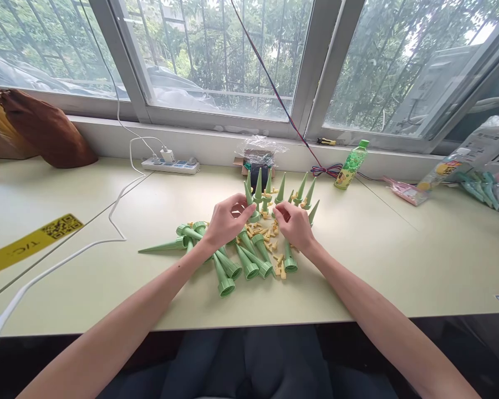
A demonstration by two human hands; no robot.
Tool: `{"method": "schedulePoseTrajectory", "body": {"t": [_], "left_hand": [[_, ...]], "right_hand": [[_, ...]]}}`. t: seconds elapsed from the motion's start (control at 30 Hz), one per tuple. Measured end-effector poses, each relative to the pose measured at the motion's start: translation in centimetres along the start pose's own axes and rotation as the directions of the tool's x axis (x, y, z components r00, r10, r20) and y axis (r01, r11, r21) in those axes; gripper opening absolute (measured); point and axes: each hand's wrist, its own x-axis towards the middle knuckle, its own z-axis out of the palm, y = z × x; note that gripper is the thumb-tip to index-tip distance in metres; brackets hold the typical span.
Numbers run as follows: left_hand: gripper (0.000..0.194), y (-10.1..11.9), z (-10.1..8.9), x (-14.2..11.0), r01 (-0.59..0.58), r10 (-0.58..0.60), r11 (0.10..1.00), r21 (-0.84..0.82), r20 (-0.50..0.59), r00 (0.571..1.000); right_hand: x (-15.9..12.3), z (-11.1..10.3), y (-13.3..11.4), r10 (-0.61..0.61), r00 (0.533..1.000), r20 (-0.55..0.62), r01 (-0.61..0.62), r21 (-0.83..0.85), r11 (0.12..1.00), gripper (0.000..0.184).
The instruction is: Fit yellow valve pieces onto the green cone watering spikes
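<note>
- Left hand point(228, 223), grip pinching a green spike point(249, 196), apparently steadies it.
- Right hand point(294, 224), grip pressed together; contents unclear.
- Broad caps point(298, 200) prop nearby spikes point(301, 188) upright.

Spikes point(222, 272) light green; small pieces point(283, 270) yellow; tabletop point(382, 244) pale cream; strip point(20, 252) yellow, black code pattern; pouch point(50, 130) brown

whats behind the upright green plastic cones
Behind the cones: a black object, brown cardboard and crinkled clear plastic film. The cones hide the black object's base.
</note>
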Motion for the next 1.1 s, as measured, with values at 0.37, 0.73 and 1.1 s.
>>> {"method": "schedulePoseTrajectory", "body": {"t": [0.37, 0.73, 1.1], "left_hand": [[0.032, 0.0, 0.37, -0.22, -0.009, 0.018, 0.996, 0.094, -0.1, 0.995], [0.027, 0.01, 0.64, -0.48, -0.01, 0.018, 0.996, 0.093, -0.091, 0.996], [0.029, 0.01, 0.78, -0.58, -0.015, 0.022, 0.995, 0.097, -0.069, 0.997]], "right_hand": [[-0.16, 0.74, 0.77, -0.137, 0.974, 0.18, 0.157, -0.103, 0.982, 0.019], [-0.5, 0.89, 0.62, -0.083, 0.966, 0.243, 0.126, -0.169, 0.978, 0.022], [-0.44, 0.86, 0.92, -0.029, 0.971, 0.238, 0.078, -0.2, 0.977, 0.027]]}}
